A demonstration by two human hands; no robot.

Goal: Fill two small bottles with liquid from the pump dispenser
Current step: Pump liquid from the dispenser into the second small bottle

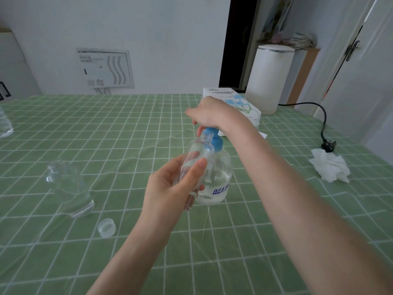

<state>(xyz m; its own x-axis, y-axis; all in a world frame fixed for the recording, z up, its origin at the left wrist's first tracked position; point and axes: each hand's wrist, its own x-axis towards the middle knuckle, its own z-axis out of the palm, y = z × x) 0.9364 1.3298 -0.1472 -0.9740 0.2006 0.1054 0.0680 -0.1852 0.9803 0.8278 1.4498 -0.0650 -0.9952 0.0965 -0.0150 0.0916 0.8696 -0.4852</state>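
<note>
Left hand (170, 186) wrapped around a small clear bottle (196, 158), thumb across its front, fingers closed behind it; bottle uncapped, tilted with its threaded mouth up against the blue pump head (213, 139). Right hand (212, 114) down on top of that pump head, fingers curled over it and closed on it (fingertips mostly hidden behind the bottle's neck). Pump dispenser (217, 179) standing upright on the green checked tablecloth (127, 128), clear round body partly filled with clear liquid, blue-lettered label on its lower front. Second small clear bottle (68, 188) well to the left of the dispenser, upright, uncapped, with clear liquid in its base. Translucent cap (107, 227) lying on the cloth, left of the dispenser and nearer the camera, just beside that second bottle. Tissue paper box (234, 103) just behind the dispenser. Crumpled white tissue (329, 167) well to the dispenser's right, black plug (328, 144) just beyond it. White cylindrical appliance (270, 79) behind the tissue box.
</note>
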